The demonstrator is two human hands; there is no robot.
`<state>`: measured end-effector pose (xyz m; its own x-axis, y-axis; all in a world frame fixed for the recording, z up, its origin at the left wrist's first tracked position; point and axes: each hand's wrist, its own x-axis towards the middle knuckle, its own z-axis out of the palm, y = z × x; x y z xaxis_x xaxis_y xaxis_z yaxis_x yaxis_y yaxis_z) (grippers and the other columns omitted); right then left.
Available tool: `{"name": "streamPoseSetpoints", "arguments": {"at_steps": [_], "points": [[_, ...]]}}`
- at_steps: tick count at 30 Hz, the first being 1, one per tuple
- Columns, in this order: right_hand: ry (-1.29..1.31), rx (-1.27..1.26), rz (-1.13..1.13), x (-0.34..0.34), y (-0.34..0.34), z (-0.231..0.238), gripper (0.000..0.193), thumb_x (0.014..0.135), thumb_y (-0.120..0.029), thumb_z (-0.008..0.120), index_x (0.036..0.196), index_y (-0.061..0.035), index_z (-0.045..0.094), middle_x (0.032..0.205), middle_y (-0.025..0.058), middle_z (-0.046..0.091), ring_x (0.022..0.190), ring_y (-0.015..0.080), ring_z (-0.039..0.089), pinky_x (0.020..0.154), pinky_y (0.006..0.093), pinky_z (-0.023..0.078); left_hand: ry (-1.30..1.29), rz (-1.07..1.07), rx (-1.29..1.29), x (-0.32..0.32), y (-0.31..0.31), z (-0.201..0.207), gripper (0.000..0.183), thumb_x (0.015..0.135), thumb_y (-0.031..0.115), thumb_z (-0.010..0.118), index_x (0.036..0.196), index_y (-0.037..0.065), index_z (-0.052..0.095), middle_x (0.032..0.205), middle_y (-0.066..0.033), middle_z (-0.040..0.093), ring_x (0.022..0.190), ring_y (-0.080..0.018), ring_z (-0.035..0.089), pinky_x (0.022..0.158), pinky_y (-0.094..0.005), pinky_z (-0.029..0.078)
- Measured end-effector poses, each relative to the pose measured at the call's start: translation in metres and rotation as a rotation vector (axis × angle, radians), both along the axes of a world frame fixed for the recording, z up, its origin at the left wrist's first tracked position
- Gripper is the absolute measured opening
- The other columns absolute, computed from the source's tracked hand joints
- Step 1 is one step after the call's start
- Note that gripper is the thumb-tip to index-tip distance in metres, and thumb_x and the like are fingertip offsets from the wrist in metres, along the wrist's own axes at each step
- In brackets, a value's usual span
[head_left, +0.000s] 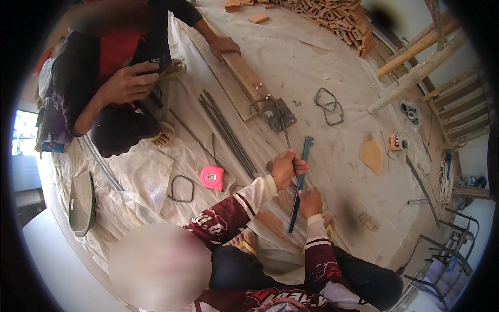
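My left hand is closed around a thin steel rod. The rod runs up to a dark metal plate on a wooden board, where its far end curves over to the left. In my right hand is a blue metal bar, gripped about midway, with a small hooked head at its upper end. The bar lies just right of my left hand, its head apart from the plate. Nails or pins stick up from the board beside the plate.
Opposite me a person squats, one hand on the board. Several straight rods, a pink tape measure and bent wire loops lie on the sheeted floor. Bricks are piled at the back; a can stands right, near wooden poles.
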<state>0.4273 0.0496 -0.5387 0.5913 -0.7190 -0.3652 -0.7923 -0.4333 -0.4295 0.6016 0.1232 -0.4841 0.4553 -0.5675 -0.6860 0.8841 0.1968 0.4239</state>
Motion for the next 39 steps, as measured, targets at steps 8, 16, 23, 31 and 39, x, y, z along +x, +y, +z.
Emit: {"name": "streamPoseSetpoints", "arguments": {"at_steps": [8, 16, 23, 31, 39], "points": [[-0.032, -0.074, 0.132, -0.003, 0.026, -0.010, 0.047, 0.076, -0.026, 0.074, 0.107, 0.0014, 0.052, 0.102, 0.0219, 0.058, 0.093, 0.0412, 0.058, 0.080, 0.0475, 0.047, 0.010, 0.107, 0.044, -0.009, -0.011, -0.009, 0.025, 0.098, 0.029, 0.045, 0.082, 0.010, 0.044, 0.060, 0.0019, 0.037, 0.048, -0.0112, 0.034, 0.044, -0.0290, 0.032], [-0.220, 0.017, -0.094, -0.011, 0.002, 0.011, 0.033, 0.083, -0.025, 0.065, 0.098, 0.0037, 0.056, 0.080, 0.0204, 0.062, 0.072, 0.0408, 0.058, 0.071, 0.0446, 0.047, -0.049, 0.145, 0.070, -0.008, -0.007, -0.007, 0.021, 0.096, 0.023, 0.043, 0.079, 0.010, 0.044, 0.056, 0.0005, 0.036, 0.043, -0.0113, 0.031, 0.039, -0.0289, 0.028], [-0.243, 0.103, 0.264, 0.036, -0.110, 0.076, 0.036, 0.096, -0.033, 0.050, 0.084, -0.0001, 0.057, 0.069, 0.0216, 0.057, 0.063, 0.0402, 0.056, 0.058, 0.0436, 0.043, -0.109, 0.121, 0.082, -0.011, -0.010, -0.012, 0.026, 0.098, 0.028, 0.042, 0.080, 0.009, 0.044, 0.053, -0.0009, 0.036, 0.040, -0.0123, 0.032, 0.037, -0.0308, 0.028], [-0.174, -0.411, 0.850, 0.110, -0.183, 0.102, 0.040, 0.093, -0.042, 0.053, 0.079, -0.0053, 0.054, 0.070, 0.0181, 0.059, 0.066, 0.0422, 0.058, 0.057, 0.0497, 0.043, -0.085, 0.115, 0.134, -0.007, -0.013, -0.005, 0.028, 0.100, 0.029, 0.041, 0.082, 0.008, 0.044, 0.055, -0.0015, 0.039, 0.039, -0.0129, 0.032, 0.038, -0.0309, 0.028], [-0.165, -0.512, 1.159, 0.179, -0.223, 0.122, 0.037, 0.090, -0.042, 0.058, 0.075, -0.0079, 0.054, 0.066, 0.0132, 0.058, 0.062, 0.0369, 0.058, 0.054, 0.0468, 0.043, -0.065, 0.072, 0.140, -0.005, -0.009, -0.003, 0.029, 0.100, 0.031, 0.041, 0.082, 0.009, 0.044, 0.057, 0.0007, 0.036, 0.044, -0.0113, 0.030, 0.041, -0.0297, 0.028]]}}
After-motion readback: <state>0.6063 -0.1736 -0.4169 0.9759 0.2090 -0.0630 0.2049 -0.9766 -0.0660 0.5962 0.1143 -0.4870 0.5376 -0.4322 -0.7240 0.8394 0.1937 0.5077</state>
